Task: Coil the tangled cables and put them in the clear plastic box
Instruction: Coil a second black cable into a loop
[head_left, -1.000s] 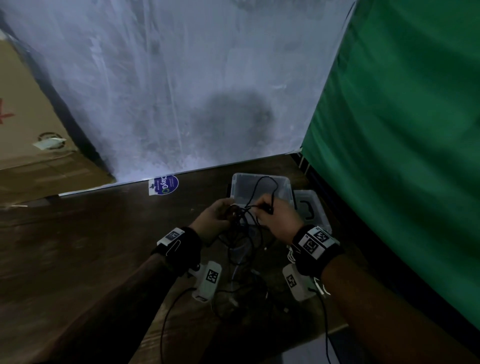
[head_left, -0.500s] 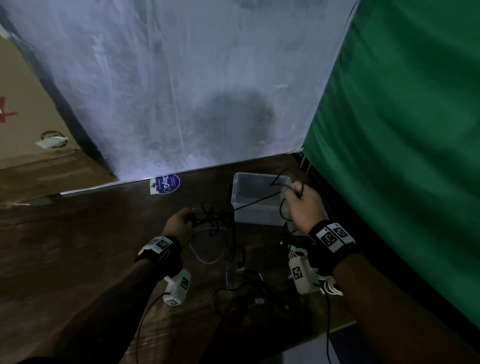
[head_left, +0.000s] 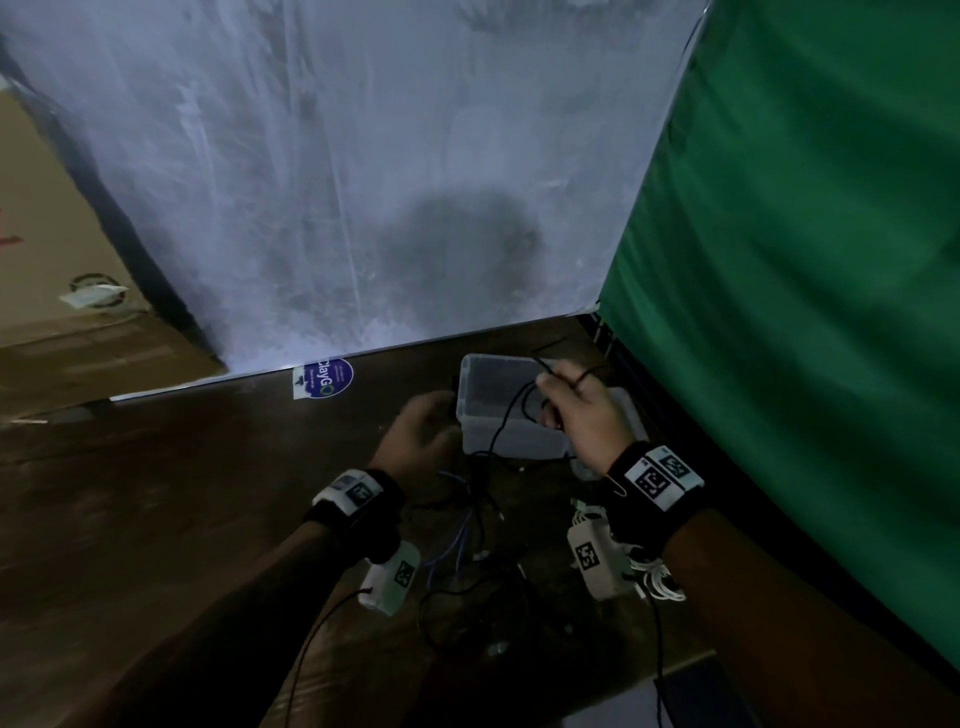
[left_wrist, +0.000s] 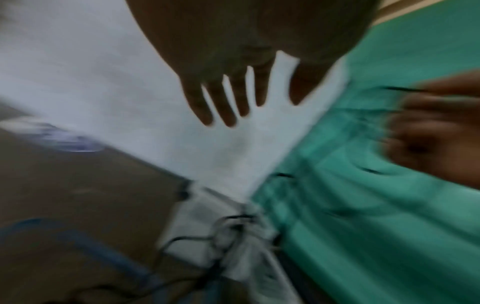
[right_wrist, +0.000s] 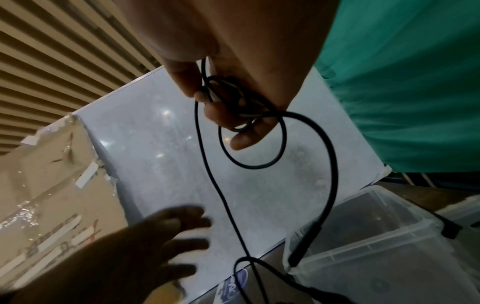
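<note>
"ClayGo" is read on a blue sticker (head_left: 328, 378) at the counter's (head_left: 156, 493) far edge. A black cable (right_wrist: 262, 144) is pinched by the right hand (head_left: 582, 410) above the clear plastic box (head_left: 511, 436); the left hand (head_left: 415, 434) is held spread, empty, just left of it.

**Surfaces and materials on the bench**

The table (head_left: 171, 499) is dark wood with a visible grain and a dull sheen. The clear plastic box (head_left: 511, 434) is smooth, frosted-looking translucent plastic with a moulded rim. The black cable (right_wrist: 331, 148) pinched in the right hand (head_left: 579, 410) has a smooth, faintly glossy rubbery sheath; a blue cable (head_left: 462, 540) lies on the wood among other dark ones. Behind, a pale panel (head_left: 363, 182) looks matt, streaked and scuffed. A green cloth (head_left: 810, 260) hangs in soft matt folds. Brown cardboard (head_left: 47, 291) to the left is matt, patched with shiny tape. A round sticker (head_left: 328, 378) looks glossy.
</note>
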